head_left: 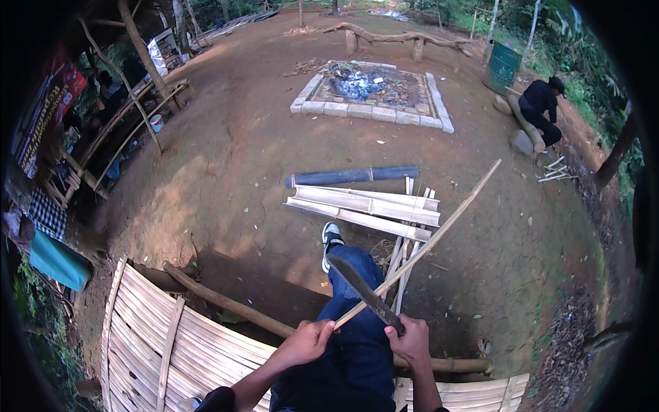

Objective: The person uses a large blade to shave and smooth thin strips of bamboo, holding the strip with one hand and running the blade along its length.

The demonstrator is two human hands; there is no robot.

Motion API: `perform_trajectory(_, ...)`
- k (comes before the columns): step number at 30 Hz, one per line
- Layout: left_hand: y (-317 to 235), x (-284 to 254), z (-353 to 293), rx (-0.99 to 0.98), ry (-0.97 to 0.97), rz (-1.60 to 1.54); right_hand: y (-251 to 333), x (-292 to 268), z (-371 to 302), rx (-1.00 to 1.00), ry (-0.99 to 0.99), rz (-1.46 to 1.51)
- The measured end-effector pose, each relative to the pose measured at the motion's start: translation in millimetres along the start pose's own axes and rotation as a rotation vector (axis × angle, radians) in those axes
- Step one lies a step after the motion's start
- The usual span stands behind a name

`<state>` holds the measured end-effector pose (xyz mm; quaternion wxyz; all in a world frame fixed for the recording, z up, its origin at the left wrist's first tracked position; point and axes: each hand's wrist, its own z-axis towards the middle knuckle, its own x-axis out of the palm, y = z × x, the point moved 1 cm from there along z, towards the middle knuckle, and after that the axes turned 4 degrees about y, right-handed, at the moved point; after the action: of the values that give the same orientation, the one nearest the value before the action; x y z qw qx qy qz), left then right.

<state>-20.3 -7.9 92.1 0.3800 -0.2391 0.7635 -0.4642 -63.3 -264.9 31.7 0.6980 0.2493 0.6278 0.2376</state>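
My left hand (306, 341) is closed round the near end of a long, thin bamboo strip (439, 235), which slants up and away to the right. In my right hand (410, 339) is the handle of a machete (362, 288); its dark blade points up and left and crosses the strip above my thigh. Whether the blade touches the strip I cannot tell. Beyond my knee, split bamboo halves (364, 206) lie on the ground next to a dark whole bamboo pole (353, 176). Several narrow bamboo strips (406, 264) lie partly under the one I hold.
A slatted bamboo bench (199, 343) spreads around me. Farther off is a brick-edged fire pit (343, 110) with smoking ash, and a log rail (405, 38) behind it. To the right, a person in dark clothes (541, 110) bends by a log, near a green drum (502, 66).
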Motion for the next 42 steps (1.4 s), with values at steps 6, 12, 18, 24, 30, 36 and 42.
perform_trajectory(6,7.9,16.3,3.7,0.205,-0.087,0.064,30.6,-5.1,6.1,-0.187,-0.049,-0.119)
perform_trajectory(12,-10.8,5.1,4.6,0.121,-0.095,0.081,18.1,-5.4,7.8,-0.191,-0.151,-0.133)
perform_trajectory(18,-17.3,3.2,14.7,-0.085,0.030,0.029,43.6,-6.1,4.3,-0.059,-0.157,-0.165)
perform_trajectory(24,-6.6,20.3,6.2,0.026,-0.006,0.028,42.2,4.5,2.9,-0.165,-0.240,-0.180)
perform_trajectory(30,-0.4,16.9,2.4,-0.039,0.026,0.017,17.1,-3.7,5.8,0.130,-0.223,-0.027)
perform_trajectory(36,8.7,28.4,4.2,0.149,-0.069,0.084,40.6,-4.1,-2.5,-0.151,-0.116,-0.148)
perform_trajectory(42,3.1,8.0,-15.8,-0.063,0.071,-0.018,-6.1,-19.0,20.3,0.237,-0.374,0.010)
